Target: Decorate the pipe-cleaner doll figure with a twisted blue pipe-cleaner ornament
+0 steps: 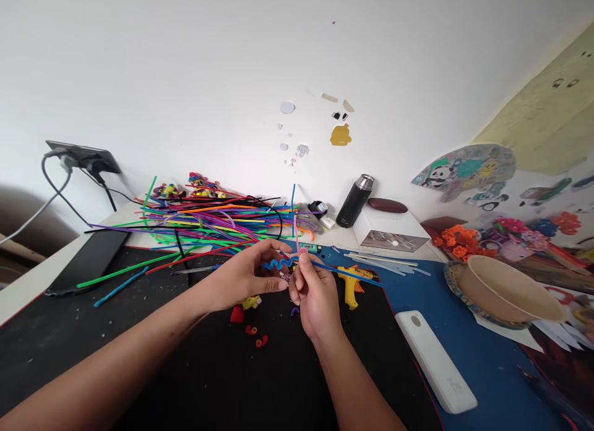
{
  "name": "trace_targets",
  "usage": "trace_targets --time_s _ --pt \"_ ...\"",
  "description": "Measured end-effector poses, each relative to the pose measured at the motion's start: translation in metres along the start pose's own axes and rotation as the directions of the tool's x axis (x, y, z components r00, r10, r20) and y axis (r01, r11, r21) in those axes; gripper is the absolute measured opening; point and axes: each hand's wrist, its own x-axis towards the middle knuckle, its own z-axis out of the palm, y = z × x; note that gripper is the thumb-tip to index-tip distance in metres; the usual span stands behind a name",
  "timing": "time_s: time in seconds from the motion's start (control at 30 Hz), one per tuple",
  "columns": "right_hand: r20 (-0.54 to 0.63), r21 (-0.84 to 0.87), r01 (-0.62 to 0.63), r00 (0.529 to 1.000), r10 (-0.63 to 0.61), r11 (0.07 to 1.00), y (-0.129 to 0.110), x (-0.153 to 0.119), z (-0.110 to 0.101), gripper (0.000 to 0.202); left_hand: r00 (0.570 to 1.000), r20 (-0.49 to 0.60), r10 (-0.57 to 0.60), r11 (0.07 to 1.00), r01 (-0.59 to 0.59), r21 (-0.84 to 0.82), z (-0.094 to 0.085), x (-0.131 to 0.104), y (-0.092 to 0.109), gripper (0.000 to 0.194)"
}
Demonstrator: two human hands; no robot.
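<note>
Right hand point(316, 295) pinches a wavy-ended blue pipe cleaner point(278, 264) above the black desk mat point(204, 369). Left hand point(245, 273) curls loosely about the wavy end; can't tell if it grips. Yellow glue gun point(351, 287) lies near the right hand. Behind: heap of multicolored pipe cleaners point(218, 218), black thermos point(352, 203) beside white box point(392, 225), white wall point(185, 78) with stickers point(340, 135). White power bank point(436, 360) rests on blue surface point(492, 387), right.

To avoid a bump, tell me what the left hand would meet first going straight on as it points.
The left hand would likely meet the wavy blue pipe cleaner first, then the right hand; exact depth is unclear.
</note>
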Motion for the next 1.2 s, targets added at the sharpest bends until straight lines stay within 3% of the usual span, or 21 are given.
trace_targets --time_s 0.3,0.53,0.93,1.2 --pt "-0.01 -0.019 -0.005 1.0 0.005 1.0 -0.001 -0.001 0.001 0.048 0.999 -0.046 0.021 1.0 -0.021 0.002 0.002 0.0 0.005 0.045" --pt "-0.006 -0.053 -0.008 1.0 0.008 0.999 -0.001 -0.001 0.001 0.051 0.988 -0.127 -0.083 0.993 0.093 0.074 0.007 0.001 0.018 0.045" --pt "0.028 -0.124 0.032 0.999 -0.029 0.992 0.004 -0.002 -0.001 0.042 0.966 -0.237 -0.102 0.995 0.102 -0.013 0.007 0.002 0.008 0.046" --pt "-0.006 -0.132 0.013 1.0 -0.013 0.991 0.006 -0.001 -0.001 0.045 0.967 -0.236 -0.091 0.996 0.09 -0.012 0.009 0.003 0.01 0.047"
